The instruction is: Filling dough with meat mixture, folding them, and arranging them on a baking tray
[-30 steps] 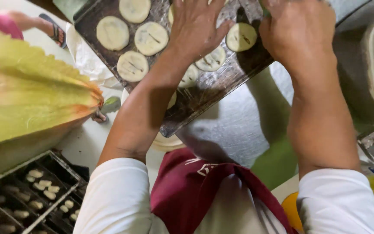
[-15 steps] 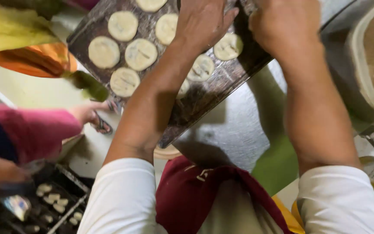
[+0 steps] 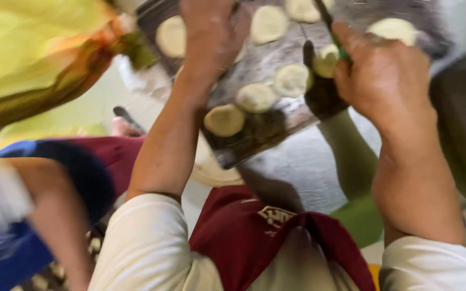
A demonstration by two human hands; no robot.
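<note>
Head camera view, looking down over a person in a white long-sleeved top and a maroon apron [image 3: 276, 237], both arms stretched forward to a dark metal baking tray [image 3: 276, 126] that sits tilted across the top of the frame. Pale round discs of dough [image 3: 225, 119] lie on the tray in loose rows, spaced apart. Left hand [image 3: 211, 32] lies palm down on the tray among the discs, fingers spread flat, and whether it grips anything cannot be told. Right hand [image 3: 386, 78] is curled closed around a thin tool with a green handle [image 3: 336, 43], whose dark flat end reaches down onto the tray beside one disc near the hand. At the left, other people crowd in close: a blurred yellow and orange garment [image 3: 33, 59] fills the upper corner, and an arm in a blue and maroon sleeve [image 3: 76, 172] crosses below it. Grey surface [image 3: 303, 167] lies under the tray
</note>
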